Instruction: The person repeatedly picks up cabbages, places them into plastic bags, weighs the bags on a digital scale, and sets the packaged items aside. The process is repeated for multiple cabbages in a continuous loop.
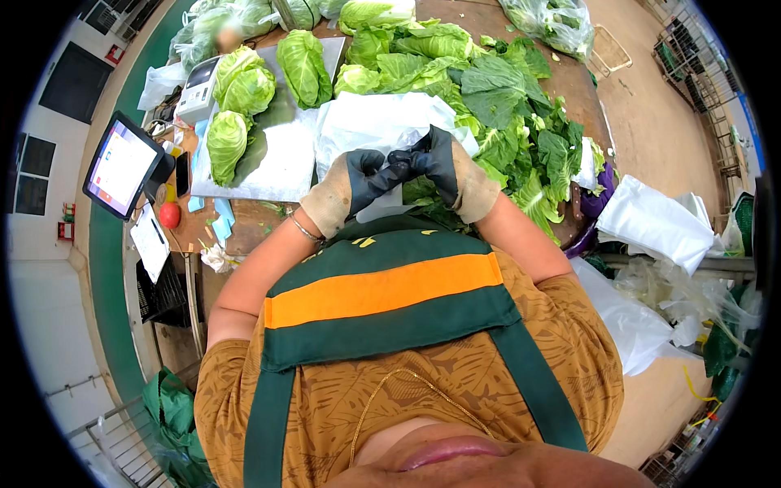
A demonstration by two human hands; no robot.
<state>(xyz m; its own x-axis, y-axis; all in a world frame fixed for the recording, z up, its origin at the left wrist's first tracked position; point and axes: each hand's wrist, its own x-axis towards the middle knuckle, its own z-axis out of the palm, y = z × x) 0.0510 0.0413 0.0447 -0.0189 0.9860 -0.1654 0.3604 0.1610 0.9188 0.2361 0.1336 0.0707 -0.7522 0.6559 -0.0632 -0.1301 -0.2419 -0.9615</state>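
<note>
My left hand [371, 183] and my right hand [440, 166] wear dark-coated work gloves with beige cuffs. Their fingertips meet in front of my chest, pinching the near edge of a thin white plastic bag [366, 119]. The bag spreads flat over the right part of a metal weighing platform [277, 177] and against some leaves. Left of the bag on the platform sit a pointed cabbage [227, 146], another cabbage [244, 82] and a long pointed cabbage [304, 68]. The gloves hide part of the bag's edge.
Loose cabbage leaves [503, 85] pile up right of the bag. At left stand a scale display unit [196, 91], a tablet screen [125, 165] and a red round object [169, 215]. White bags [656, 222] hang at right; bagged vegetables [552, 24] lie at the far edge.
</note>
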